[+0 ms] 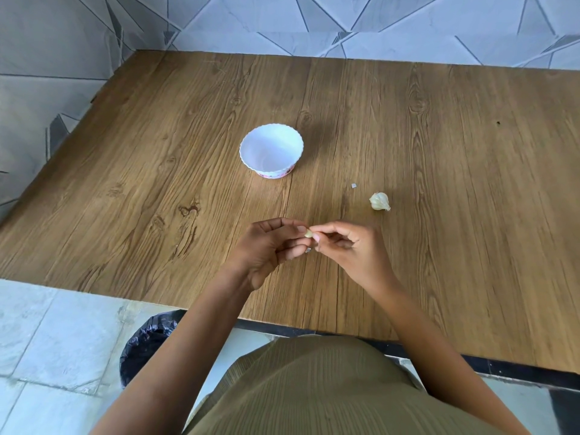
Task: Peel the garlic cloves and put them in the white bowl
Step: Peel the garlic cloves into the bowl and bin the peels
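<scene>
The table carries everything. Off its near edge, at 7 o'clock from the hands, stands a black-lined bin, probably for skins; its contents are hidden. The bowl sits at 11 o'clock from the hands, within easy reach, and no clove shows in it. The left hand and right hand meet above the table, the fingertips of both pinching one clove, likely to work its skin loose. The bulb lies at 2 o'clock, with a skin scrap nearby.
</scene>
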{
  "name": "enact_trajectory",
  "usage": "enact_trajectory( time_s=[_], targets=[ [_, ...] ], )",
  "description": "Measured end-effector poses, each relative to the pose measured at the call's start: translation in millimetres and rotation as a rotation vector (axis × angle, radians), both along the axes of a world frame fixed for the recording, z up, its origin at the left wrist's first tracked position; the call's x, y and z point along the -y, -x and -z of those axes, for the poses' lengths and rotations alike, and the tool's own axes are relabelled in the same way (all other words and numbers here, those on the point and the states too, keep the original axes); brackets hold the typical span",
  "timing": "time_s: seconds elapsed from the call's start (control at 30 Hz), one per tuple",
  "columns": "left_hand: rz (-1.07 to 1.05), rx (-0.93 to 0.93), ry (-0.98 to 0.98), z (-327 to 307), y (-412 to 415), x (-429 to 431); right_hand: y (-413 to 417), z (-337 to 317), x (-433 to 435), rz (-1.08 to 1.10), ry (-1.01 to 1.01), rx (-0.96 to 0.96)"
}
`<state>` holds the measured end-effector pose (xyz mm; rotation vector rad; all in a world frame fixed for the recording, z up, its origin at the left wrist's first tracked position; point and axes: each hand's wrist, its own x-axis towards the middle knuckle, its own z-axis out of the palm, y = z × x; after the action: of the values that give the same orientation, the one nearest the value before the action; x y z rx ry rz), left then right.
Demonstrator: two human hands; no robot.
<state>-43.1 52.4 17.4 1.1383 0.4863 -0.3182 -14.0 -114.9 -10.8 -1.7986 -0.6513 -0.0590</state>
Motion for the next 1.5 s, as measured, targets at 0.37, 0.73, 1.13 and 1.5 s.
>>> enact_trajectory(
  time_s=[0.37,0.73,1.13,1.5],
  targets=[
    [0.022,-0.104,0.126,-0.9,0.0,-1.1,0.8,6.0,-2.7,-0.01,-0.073,-0.125],
    [0.133,0.077,-0.08,1.2,2.5,-6.9,1.1,5.9,-5.4,-0.014,-0.107,-0.163],
    [0.163,0.167,-0.22,4.3,4.3,1.8,4.2,5.3,-8.1,0.02,-0.198,-0.263],
    [0.151,0.104,-0.096,0.1,1.1,-2.1,-2.0,2.9,-2.0,-0.051,-0.068,-0.09]
  ],
)
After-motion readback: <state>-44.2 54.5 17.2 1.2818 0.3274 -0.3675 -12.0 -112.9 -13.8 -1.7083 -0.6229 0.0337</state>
